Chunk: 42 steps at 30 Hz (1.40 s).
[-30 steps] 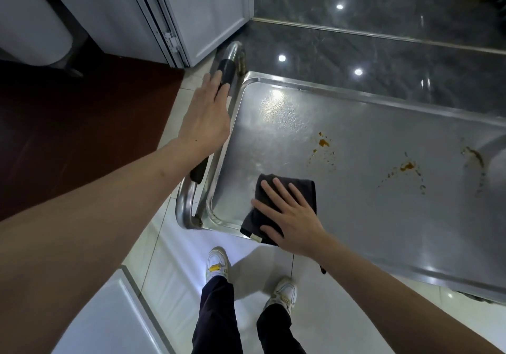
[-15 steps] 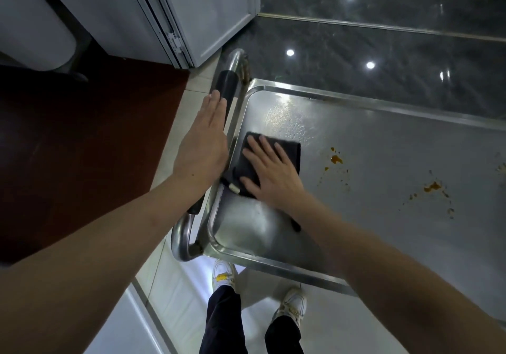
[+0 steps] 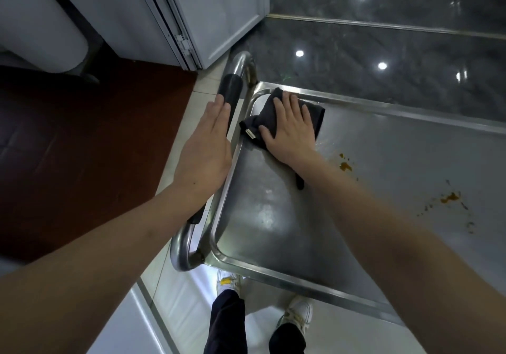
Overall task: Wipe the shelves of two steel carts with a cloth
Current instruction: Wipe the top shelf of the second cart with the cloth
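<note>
Fingers of the right hand lie straight and spread on the dark cloth, pressing it flat rather than pinching it, so this grip is an open palm bearing down. The cloth sits in the far left corner of the cart's top shelf, its front edge pushed up against the raised rim by the handle post. A loose tail of it trails back under the wrist.

The left hand rests flat along the black sleeve of the cart handle, fingers straight and together, not curled round it. It looks to be steadying the cart.

To finish this corner well, I would keep the palm weight over the middle of the cloth and work the fingertips into the curve where shelf meets rim, since dirt tends to lodge there. The tail should be gathered under the palm so it does not drag.

Orange-brown stains lie just to the right of the forearm, with a second patch farther along. These likely need firmer, shorter strokes, folding to a clean face of the cloth so the mess is lifted and not smeared across the shelf.
</note>
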Available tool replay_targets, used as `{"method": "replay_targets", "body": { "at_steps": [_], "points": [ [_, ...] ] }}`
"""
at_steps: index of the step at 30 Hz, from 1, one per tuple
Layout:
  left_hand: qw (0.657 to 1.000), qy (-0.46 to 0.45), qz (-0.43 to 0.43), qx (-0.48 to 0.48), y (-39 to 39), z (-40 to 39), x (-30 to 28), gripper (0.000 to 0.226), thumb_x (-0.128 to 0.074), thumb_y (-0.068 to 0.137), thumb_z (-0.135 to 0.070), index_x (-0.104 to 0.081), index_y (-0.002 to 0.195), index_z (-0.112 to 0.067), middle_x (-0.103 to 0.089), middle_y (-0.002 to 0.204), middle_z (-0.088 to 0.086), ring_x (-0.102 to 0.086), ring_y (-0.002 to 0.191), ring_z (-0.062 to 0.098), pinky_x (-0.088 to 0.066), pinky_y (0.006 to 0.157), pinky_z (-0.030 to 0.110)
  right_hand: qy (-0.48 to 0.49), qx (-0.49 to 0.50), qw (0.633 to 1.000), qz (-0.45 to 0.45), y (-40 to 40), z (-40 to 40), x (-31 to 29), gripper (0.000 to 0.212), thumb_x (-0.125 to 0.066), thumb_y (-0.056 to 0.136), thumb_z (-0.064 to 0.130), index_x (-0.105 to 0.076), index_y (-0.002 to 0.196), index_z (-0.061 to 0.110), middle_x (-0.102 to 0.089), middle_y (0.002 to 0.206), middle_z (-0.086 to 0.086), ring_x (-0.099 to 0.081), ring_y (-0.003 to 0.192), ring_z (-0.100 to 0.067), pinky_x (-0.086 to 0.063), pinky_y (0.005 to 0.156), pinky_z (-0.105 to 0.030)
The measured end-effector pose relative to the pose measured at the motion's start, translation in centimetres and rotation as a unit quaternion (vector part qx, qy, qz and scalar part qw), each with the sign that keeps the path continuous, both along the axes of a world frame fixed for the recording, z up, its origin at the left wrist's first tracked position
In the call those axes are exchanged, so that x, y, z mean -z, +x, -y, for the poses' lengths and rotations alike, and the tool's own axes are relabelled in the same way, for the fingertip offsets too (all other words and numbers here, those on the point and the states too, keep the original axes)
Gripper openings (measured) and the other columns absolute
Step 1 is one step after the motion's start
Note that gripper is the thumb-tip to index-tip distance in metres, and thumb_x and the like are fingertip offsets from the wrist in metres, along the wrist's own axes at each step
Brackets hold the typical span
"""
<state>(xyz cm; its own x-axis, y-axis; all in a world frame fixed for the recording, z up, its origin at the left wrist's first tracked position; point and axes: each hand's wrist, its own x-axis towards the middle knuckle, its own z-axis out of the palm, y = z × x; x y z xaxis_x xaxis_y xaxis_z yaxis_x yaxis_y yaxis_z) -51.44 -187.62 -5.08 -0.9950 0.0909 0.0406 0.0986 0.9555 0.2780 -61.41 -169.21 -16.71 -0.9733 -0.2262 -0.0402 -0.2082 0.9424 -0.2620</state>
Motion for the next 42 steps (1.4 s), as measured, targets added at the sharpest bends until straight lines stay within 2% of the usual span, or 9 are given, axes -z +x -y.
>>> {"method": "replay_targets", "body": {
  "at_steps": [3,8,14,20,24,27,33,36,42],
  "points": [
    [1.000,0.002,-0.001,0.003,0.0,0.0,0.0,0.064,-0.042,0.101,-0.005,-0.019,0.161,-0.010,-0.006,0.170,0.000,-0.006,0.156,0.013,-0.019,0.114,0.019,0.003,-0.036,0.999,0.010,-0.4,1.8,-0.4,0.086,-0.029,0.098,0.065,-0.016,0.167,0.015,-0.007,0.176,-0.008,-0.002,0.162,-0.024,-0.004,0.131,-0.048],
    [1.000,-0.010,-0.001,0.008,0.0,0.1,-0.1,0.062,-0.040,0.103,-0.007,-0.019,0.161,-0.010,-0.007,0.170,0.001,-0.006,0.156,0.013,-0.018,0.117,0.022,-0.002,-0.058,0.998,0.017,-1.3,1.0,-0.4,0.083,-0.028,0.099,0.064,-0.017,0.168,0.020,-0.006,0.176,-0.006,-0.003,0.162,-0.022,-0.002,0.131,-0.045],
    [1.000,-0.009,0.009,0.006,0.1,-0.1,0.0,0.062,-0.040,0.103,-0.007,-0.018,0.161,-0.009,-0.006,0.170,0.002,-0.007,0.156,0.014,-0.026,0.119,0.030,0.008,-0.015,1.000,0.012,-0.2,-8.0,0.0,0.082,-0.035,0.096,0.062,-0.023,0.167,0.022,-0.011,0.176,-0.002,-0.008,0.162,-0.019,-0.004,0.131,-0.042],
    [1.000,-0.019,0.007,0.006,0.2,-0.4,-0.1,0.062,-0.043,0.102,-0.005,-0.020,0.160,-0.006,-0.009,0.169,0.007,-0.010,0.156,0.019,-0.030,0.122,0.039,0.030,0.023,0.999,0.025,1.7,-14.8,-0.2,0.082,-0.028,0.096,0.062,-0.016,0.168,0.024,-0.005,0.177,0.001,-0.002,0.162,-0.015,-0.003,0.131,-0.043],
    [0.999,-0.031,0.004,0.016,0.2,-0.3,0.4,0.063,-0.042,0.101,-0.005,-0.020,0.159,-0.005,-0.009,0.169,0.007,-0.009,0.156,0.020,-0.033,0.120,0.042,0.025,0.026,0.999,0.020,1.8,-12.4,-0.4,0.080,-0.031,0.096,0.059,-0.018,0.167,0.024,-0.006,0.177,-0.001,-0.003,0.162,-0.020,-0.004,0.131,-0.046],
    [0.999,-0.031,-0.002,0.019,0.2,-0.3,0.6,0.062,-0.042,0.101,-0.006,-0.021,0.159,-0.005,-0.009,0.169,0.005,-0.010,0.156,0.020,-0.034,0.117,0.039,0.017,-0.019,0.999,0.021,1.0,-8.0,-0.6,0.080,-0.033,0.096,0.059,-0.020,0.167,0.025,-0.008,0.176,-0.002,-0.006,0.162,-0.021,-0.005,0.130,-0.046],
    [0.999,-0.047,-0.010,0.022,0.0,0.1,0.8,0.063,-0.040,0.100,-0.006,-0.020,0.159,-0.005,-0.009,0.170,0.007,-0.009,0.156,0.020,-0.035,0.117,0.042,0.001,-0.088,0.996,0.023,-2.1,-2.8,-1.1,0.078,-0.022,0.102,0.068,-0.019,0.167,0.026,-0.006,0.176,0.000,-0.004,0.162,-0.018,-0.004,0.131,-0.046],
    [0.998,-0.059,-0.003,0.022,0.0,0.1,0.7,0.062,-0.039,0.100,-0.009,-0.020,0.159,-0.004,-0.008,0.170,0.008,-0.010,0.156,0.022,-0.034,0.118,0.040,-0.001,-0.089,0.996,0.020,-1.3,-5.7,-1.0,0.075,-0.027,0.103,0.066,-0.020,0.167,0.028,-0.009,0.176,0.002,-0.006,0.162,-0.016,-0.002,0.130,-0.042],
    [0.998,-0.056,0.004,0.017,0.1,-0.4,0.1,0.062,-0.043,0.101,-0.006,-0.021,0.159,-0.004,-0.009,0.169,0.010,-0.015,0.155,0.024,-0.039,0.114,0.044,0.014,-0.004,1.000,0.014,1.2,-16.2,-0.1,0.075,-0.027,0.102,0.066,-0.021,0.167,0.030,-0.010,0.176,0.004,-0.008,0.162,-0.015,-0.006,0.131,-0.042]
  ]
}}
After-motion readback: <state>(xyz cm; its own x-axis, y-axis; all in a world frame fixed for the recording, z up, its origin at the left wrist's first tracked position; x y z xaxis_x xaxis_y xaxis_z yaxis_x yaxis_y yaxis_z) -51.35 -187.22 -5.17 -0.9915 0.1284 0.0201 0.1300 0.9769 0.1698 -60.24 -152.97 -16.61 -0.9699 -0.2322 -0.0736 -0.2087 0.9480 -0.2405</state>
